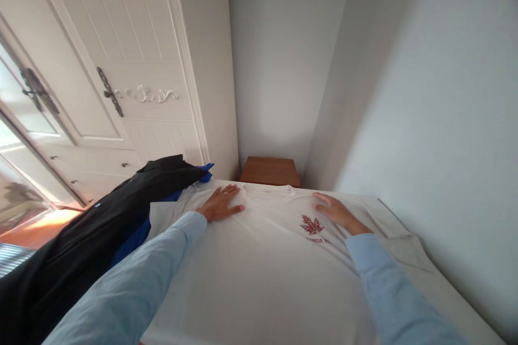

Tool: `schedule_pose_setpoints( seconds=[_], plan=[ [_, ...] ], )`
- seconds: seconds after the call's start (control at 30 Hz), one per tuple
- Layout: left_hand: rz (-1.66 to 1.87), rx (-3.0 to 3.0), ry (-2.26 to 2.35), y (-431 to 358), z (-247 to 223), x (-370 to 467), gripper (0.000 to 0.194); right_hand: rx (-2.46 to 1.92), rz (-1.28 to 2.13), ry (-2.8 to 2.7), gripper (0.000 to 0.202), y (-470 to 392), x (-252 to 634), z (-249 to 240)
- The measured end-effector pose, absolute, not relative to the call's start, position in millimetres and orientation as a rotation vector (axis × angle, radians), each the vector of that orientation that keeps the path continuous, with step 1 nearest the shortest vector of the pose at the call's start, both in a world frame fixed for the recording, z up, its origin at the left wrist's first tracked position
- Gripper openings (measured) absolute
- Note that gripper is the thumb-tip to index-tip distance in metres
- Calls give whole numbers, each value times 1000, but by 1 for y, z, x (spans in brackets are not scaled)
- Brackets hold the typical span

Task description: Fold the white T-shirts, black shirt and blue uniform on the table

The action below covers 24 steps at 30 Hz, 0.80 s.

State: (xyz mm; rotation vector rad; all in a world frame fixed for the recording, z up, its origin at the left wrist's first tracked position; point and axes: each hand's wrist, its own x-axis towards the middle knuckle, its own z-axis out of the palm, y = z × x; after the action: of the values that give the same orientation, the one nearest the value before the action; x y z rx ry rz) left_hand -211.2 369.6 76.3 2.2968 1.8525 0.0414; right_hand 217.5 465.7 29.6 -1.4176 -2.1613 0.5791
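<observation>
A white T-shirt (259, 275) lies spread out before me, its neckline at the far end. On its right chest side is a red maple leaf print with lettering below, partly lost in folds. My left hand (220, 203) rests flat on the shirt near the left shoulder, fingers stretched, a ring on one finger. Over on the other shoulder lies my right hand (334, 211), palm down with its fingers extended, just above the leaf print. Neither hand grips the cloth.
Dark and blue clothes (93, 226) are heaped along the left edge of the white-covered surface (437, 285). Past the far edge stands a brown wooden cabinet (269, 170) in the corner. A cream wardrobe (206, 64) rises at left; a grey wall (437, 108) borders the right.
</observation>
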Motion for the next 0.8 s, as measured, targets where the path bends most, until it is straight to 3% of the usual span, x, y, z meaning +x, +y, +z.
schedule_pose_setpoints(
  seconds=[0.43, 0.8],
  plan=[
    [-105, 2450, 1827, 386, 83, -214, 92, -1577, 435, -2320, 50, 447, 204, 46],
    [52, 2509, 1820, 386, 69, -227, 80, -1741, 355, -2198, 44, 442, 209, 53]
  ],
)
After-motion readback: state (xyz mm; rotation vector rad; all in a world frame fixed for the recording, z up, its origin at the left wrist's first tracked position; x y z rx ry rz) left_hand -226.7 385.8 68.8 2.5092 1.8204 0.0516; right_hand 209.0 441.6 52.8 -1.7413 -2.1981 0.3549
